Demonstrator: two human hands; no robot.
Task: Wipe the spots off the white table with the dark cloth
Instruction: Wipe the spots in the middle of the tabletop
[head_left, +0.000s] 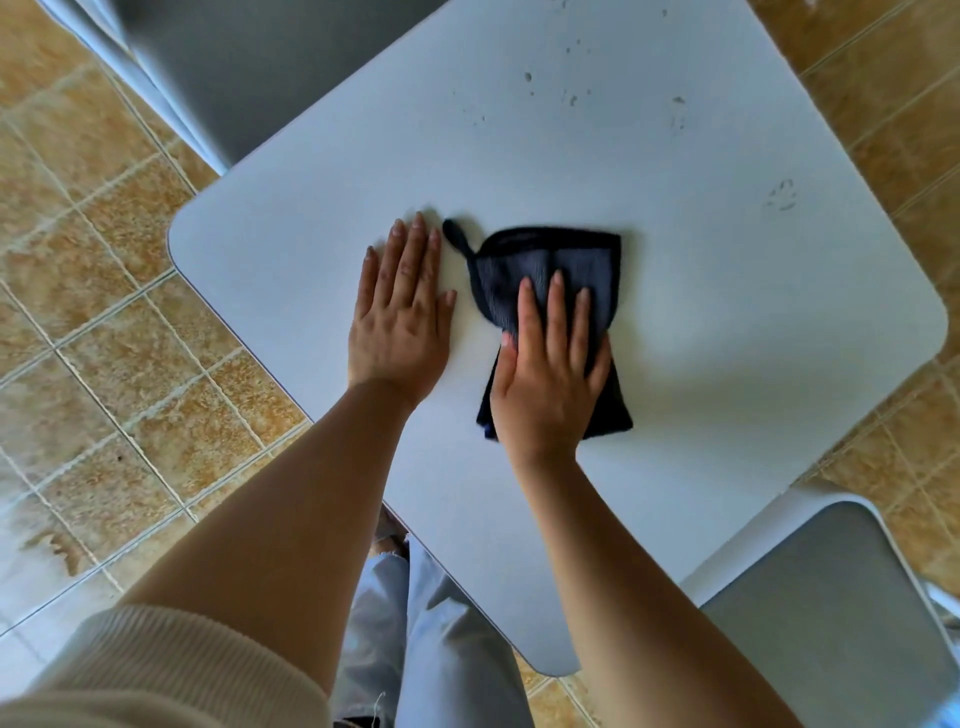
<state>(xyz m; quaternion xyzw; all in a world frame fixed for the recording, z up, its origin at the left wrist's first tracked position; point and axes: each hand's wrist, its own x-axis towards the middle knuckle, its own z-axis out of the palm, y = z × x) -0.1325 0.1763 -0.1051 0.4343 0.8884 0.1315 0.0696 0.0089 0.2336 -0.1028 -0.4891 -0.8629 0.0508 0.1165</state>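
Cloth: the dark cloth (550, 270) lies folded on the white surface (675, 395), near the middle, with a small hanging loop (457, 236) sticking out at its far-left corner.
Right hand: the right hand (550, 374) rests flat on the near half of the cloth, its fingers (556, 306) stretched out and pressing down, not curled around the fabric.
Left hand: the left hand (402, 322) lies palm-down on the bare surface just beside the cloth, fingers extended, holding nothing, apparently bracing.
Spots: the spots (571, 96) sit in a scattered cluster toward the far edge, with a fainter ring-like smudge (782, 196) off to the far right.
Key relation: the marks lie ahead of the right fingertips and somewhat to the right, well apart from the cloth; none is under it now.
Long axis: the cloth runs roughly near to far, in line with the right forearm.
Nearer hand: the right hand is closer to both groups of marks.
Likely need: a push forward and rightward, judged from the layout alone.
Progress: the visible spots are not yet wiped.
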